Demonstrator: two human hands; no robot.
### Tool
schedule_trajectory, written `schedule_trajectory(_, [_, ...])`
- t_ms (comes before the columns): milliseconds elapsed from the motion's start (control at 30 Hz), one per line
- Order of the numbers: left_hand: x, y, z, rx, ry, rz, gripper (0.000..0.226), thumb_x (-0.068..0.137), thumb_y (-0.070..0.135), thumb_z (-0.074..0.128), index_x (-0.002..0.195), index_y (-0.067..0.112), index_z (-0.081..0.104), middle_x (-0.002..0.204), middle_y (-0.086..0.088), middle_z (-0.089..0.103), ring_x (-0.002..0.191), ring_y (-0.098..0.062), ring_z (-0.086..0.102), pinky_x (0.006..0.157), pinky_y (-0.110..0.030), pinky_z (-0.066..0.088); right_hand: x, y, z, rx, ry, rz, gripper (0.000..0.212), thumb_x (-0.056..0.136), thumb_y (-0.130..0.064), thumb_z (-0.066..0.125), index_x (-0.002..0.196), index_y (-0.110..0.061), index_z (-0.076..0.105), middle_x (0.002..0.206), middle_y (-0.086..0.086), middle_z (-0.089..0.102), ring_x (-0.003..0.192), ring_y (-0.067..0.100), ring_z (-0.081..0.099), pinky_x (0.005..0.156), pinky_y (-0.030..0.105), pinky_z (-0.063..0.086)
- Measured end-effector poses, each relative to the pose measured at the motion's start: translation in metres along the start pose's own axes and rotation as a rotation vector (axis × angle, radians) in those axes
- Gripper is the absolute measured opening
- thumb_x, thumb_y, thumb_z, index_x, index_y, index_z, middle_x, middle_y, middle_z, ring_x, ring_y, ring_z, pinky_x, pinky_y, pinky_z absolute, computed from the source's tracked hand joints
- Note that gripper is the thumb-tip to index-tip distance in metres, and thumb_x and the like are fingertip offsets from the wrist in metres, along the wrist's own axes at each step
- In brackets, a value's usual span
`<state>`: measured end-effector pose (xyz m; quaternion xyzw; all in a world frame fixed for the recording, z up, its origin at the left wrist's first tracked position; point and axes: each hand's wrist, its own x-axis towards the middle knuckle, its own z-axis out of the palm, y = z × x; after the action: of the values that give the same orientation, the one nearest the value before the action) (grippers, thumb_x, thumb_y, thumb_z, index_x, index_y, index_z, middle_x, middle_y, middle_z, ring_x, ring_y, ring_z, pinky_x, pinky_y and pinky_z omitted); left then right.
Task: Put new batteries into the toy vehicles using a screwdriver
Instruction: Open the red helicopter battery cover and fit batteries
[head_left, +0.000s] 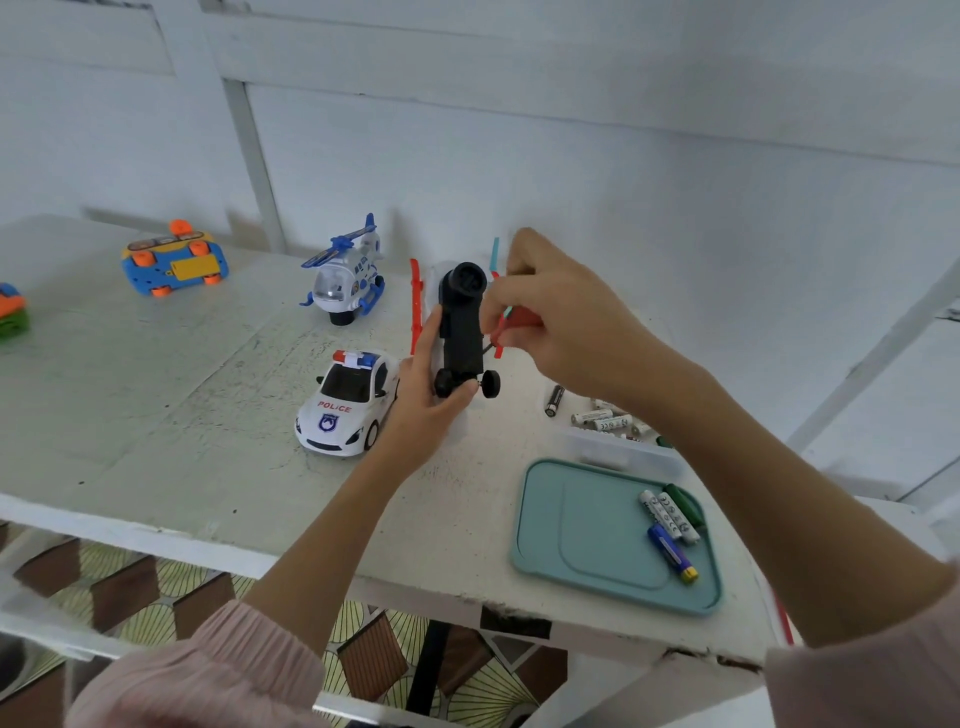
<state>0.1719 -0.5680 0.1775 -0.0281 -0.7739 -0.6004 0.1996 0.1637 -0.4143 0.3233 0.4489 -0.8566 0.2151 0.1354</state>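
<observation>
My left hand (434, 395) grips an upturned toy helicopter (461, 322), black underside up, with red skids and small black wheels. My right hand (550, 312) holds a red-handled screwdriver (511, 318) whose dark shaft touches the right side of the black underside. A white police car (345, 402) stands just left of my left hand. A blue and white helicopter (345, 275) stands behind it. An upturned blue and orange car (174, 262) lies at the far left. Several batteries (670, 519) lie on a teal tray (587, 530).
A clear box (615, 449) with more batteries (602, 418) sits behind the tray, a black battery (554, 400) beside it. An orange and green toy (10, 312) pokes in at the left edge. The white table's chipped front edge (363, 577) runs below my arms.
</observation>
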Motion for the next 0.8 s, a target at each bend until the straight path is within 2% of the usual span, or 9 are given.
schedule_trajectory(67, [0.0007, -0.002, -0.0013, -0.022, 0.007, -0.026, 0.08, 0.077, 0.04, 0.059, 0.144, 0.053, 0.017, 0.129, -0.003, 0.044, 0.109, -0.032, 0.053, 0.097, -0.054, 0.045, -0.0005, -0.0014, -0.003, -0.117, 0.006, 0.066, 0.005, 0.085, -0.015, 0.062, 0.08, -0.015, 0.064, 0.083, -0.007, 0.035, 0.065, 0.013, 0.044, 0.058, 0.029, 0.036])
schedule_trajectory(167, [0.0015, -0.0064, -0.0038, -0.054, 0.007, -0.056, 0.079, 0.08, 0.034, 0.058, 0.143, 0.055, 0.015, 0.123, 0.019, 0.043, 0.112, -0.019, 0.052, 0.095, -0.035, 0.045, 0.0022, -0.001, -0.004, -0.415, -0.116, 0.169, 0.035, 0.094, -0.045, 0.043, 0.089, -0.017, 0.064, 0.088, -0.002, 0.05, 0.078, 0.02, 0.054, 0.061, 0.027, 0.037])
schedule_trajectory(233, [0.001, -0.0053, -0.0036, -0.071, 0.012, -0.063, 0.076, 0.081, 0.031, 0.057, 0.138, 0.06, 0.015, 0.117, 0.029, 0.041, 0.108, -0.006, 0.05, 0.087, -0.019, 0.039, 0.001, 0.0017, -0.0034, -0.368, -0.125, 0.19, 0.037, 0.092, -0.048, 0.043, 0.092, -0.015, 0.061, 0.094, 0.002, 0.055, 0.08, 0.02, 0.056, 0.062, 0.029, 0.042])
schedule_trajectory(300, [0.0007, -0.0031, -0.0033, -0.094, 0.026, -0.052, 0.073, 0.083, 0.025, 0.057, 0.133, 0.059, 0.016, 0.115, 0.033, 0.042, 0.105, -0.002, 0.05, 0.082, -0.013, 0.039, -0.0028, 0.0058, -0.0034, -0.104, -0.105, 0.127, 0.026, 0.087, -0.036, 0.058, 0.093, -0.012, 0.053, 0.101, 0.002, 0.048, 0.079, 0.015, 0.058, 0.072, 0.029, 0.049])
schedule_trajectory(367, [0.0007, -0.0024, -0.003, -0.095, 0.039, -0.055, 0.073, 0.087, 0.021, 0.058, 0.133, 0.057, 0.016, 0.114, 0.032, 0.043, 0.104, -0.004, 0.051, 0.084, -0.015, 0.039, -0.0042, 0.0073, -0.0034, 0.026, -0.124, 0.055, 0.019, 0.084, -0.013, 0.065, 0.089, -0.013, 0.046, 0.1, 0.0, 0.039, 0.076, 0.009, 0.055, 0.075, 0.029, 0.05])
schedule_trajectory(433, [0.0008, -0.002, -0.003, -0.074, 0.04, -0.043, 0.074, 0.084, 0.024, 0.057, 0.134, 0.06, 0.016, 0.109, 0.033, 0.047, 0.104, -0.017, 0.055, 0.087, -0.021, 0.042, -0.0057, 0.0056, -0.0014, -0.01, -0.09, 0.062, 0.023, 0.083, -0.005, 0.063, 0.085, -0.015, 0.043, 0.096, -0.001, 0.04, 0.074, 0.016, 0.054, 0.07, 0.035, 0.05])
schedule_trajectory(533, [-0.0003, -0.0001, -0.0029, -0.034, 0.039, -0.013, 0.074, 0.083, 0.024, 0.055, 0.131, 0.065, 0.016, 0.097, 0.031, 0.051, 0.098, -0.036, 0.056, 0.079, -0.023, 0.043, -0.0058, 0.0027, -0.0034, -0.231, -0.015, 0.103, 0.011, 0.089, -0.021, 0.059, 0.093, -0.015, 0.052, 0.1, 0.001, 0.046, 0.077, 0.022, 0.055, 0.063, 0.03, 0.042])
schedule_trajectory(667, [-0.0025, 0.0003, -0.0032, -0.007, 0.043, 0.002, 0.075, 0.081, 0.033, 0.056, 0.133, 0.066, 0.014, 0.11, 0.011, 0.051, 0.101, -0.037, 0.056, 0.088, -0.041, 0.048, -0.0027, 0.0014, -0.0059, -0.363, -0.052, 0.157, 0.034, 0.091, -0.046, 0.046, 0.1, -0.014, 0.055, 0.097, -0.001, 0.048, 0.082, 0.017, 0.052, 0.069, 0.03, 0.042])
schedule_trajectory(800, [-0.0015, -0.0013, -0.0035, 0.023, 0.046, -0.024, 0.076, 0.082, 0.036, 0.056, 0.134, 0.068, 0.012, 0.124, 0.001, 0.046, 0.107, -0.028, 0.055, 0.092, -0.03, 0.046, -0.0044, 0.0046, 0.0, -0.051, -0.054, -0.012, 0.014, 0.084, -0.01, 0.064, 0.093, -0.011, 0.053, 0.1, 0.0, 0.042, 0.08, 0.023, 0.06, 0.069, 0.04, 0.052])
